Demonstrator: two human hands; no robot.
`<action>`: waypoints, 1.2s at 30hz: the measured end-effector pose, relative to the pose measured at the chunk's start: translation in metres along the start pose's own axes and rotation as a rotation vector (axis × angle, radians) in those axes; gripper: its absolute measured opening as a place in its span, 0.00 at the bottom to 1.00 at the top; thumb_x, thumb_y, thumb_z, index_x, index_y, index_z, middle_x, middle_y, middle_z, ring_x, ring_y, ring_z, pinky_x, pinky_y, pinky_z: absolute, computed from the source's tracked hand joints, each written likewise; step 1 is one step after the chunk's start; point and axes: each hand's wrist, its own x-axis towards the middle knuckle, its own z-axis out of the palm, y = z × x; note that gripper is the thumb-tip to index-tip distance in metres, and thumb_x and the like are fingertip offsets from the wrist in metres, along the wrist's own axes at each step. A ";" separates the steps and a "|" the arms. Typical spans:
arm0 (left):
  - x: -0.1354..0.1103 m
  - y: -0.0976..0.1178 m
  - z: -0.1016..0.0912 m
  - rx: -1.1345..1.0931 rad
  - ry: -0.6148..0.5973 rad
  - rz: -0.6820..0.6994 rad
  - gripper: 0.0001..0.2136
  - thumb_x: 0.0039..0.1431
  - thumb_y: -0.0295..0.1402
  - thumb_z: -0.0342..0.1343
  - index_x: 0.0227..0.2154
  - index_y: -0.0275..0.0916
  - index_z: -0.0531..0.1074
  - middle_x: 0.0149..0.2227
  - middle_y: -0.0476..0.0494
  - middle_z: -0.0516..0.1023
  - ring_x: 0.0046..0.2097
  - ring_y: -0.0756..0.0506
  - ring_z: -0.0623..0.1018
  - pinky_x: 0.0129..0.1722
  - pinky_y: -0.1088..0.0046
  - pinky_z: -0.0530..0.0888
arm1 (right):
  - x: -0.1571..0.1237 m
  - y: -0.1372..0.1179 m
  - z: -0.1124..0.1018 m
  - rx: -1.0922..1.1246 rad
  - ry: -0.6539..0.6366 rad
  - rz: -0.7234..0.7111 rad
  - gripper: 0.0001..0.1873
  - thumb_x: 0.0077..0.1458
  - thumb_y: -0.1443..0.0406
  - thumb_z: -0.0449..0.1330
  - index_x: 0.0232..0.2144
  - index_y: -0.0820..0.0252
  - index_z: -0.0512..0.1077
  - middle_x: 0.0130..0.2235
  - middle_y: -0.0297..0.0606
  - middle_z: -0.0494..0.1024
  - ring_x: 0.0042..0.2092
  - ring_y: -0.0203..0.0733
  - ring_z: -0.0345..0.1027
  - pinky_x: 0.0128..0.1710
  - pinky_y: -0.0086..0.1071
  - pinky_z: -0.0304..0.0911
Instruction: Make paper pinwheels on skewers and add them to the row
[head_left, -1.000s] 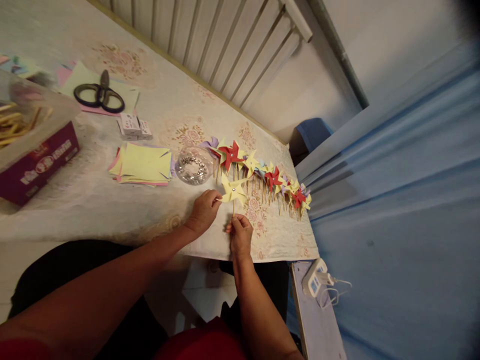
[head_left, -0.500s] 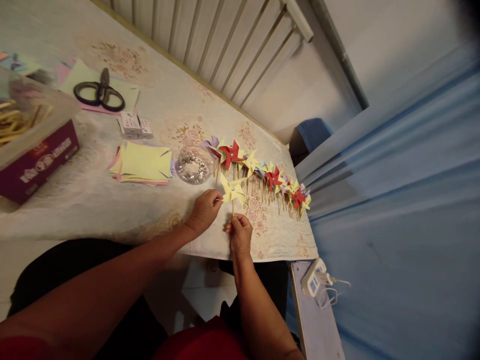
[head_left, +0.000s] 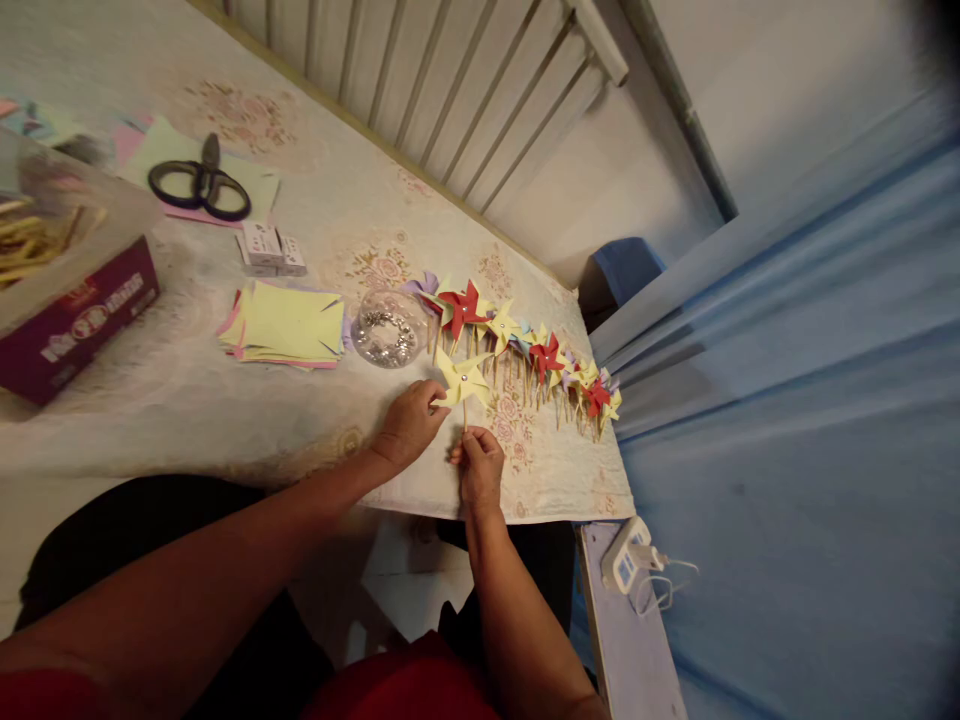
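Note:
A yellow paper pinwheel [head_left: 465, 380] on a thin wooden stick stands upright over the table's near edge. My right hand [head_left: 478, 466] pinches the bottom of its stick. My left hand [head_left: 409, 422] is closed at the pinwheel's left blade, fingertips touching the paper. Just behind lies a row of several finished pinwheels [head_left: 536, 355], red, yellow and purple, running toward the table's right end.
A clear bowl of small metal pins [head_left: 388, 332] sits left of the row, beside a stack of cut paper squares [head_left: 286, 322]. Farther back lie black scissors [head_left: 198, 184], small white boxes [head_left: 268, 247] and a purple box of sticks [head_left: 52, 290]. A power strip [head_left: 631, 564] sits on a ledge.
Both hands and the yellow pinwheel have barely shifted; the left fingers moved slightly along the blade.

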 end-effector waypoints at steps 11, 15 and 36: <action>0.001 0.002 0.000 0.059 0.032 0.035 0.07 0.52 0.21 0.57 0.26 0.39 0.66 0.30 0.49 0.72 0.34 0.47 0.72 0.37 0.71 0.70 | 0.000 0.001 0.000 -0.002 0.012 0.008 0.10 0.48 0.60 0.65 0.30 0.61 0.72 0.19 0.26 0.71 0.20 0.29 0.60 0.22 0.24 0.57; 0.001 0.002 0.000 0.047 0.036 0.024 0.07 0.53 0.22 0.56 0.27 0.40 0.66 0.30 0.49 0.72 0.34 0.47 0.72 0.37 0.71 0.70 | 0.000 0.000 0.001 0.004 0.017 0.006 0.10 0.48 0.60 0.65 0.30 0.61 0.72 0.19 0.26 0.71 0.20 0.30 0.60 0.22 0.24 0.57; 0.001 0.000 -0.002 0.081 0.023 0.027 0.07 0.55 0.23 0.53 0.25 0.40 0.65 0.28 0.48 0.71 0.34 0.46 0.71 0.37 0.69 0.69 | 0.000 0.001 0.001 0.010 0.026 0.002 0.10 0.47 0.60 0.65 0.30 0.60 0.72 0.19 0.27 0.70 0.20 0.30 0.60 0.22 0.24 0.56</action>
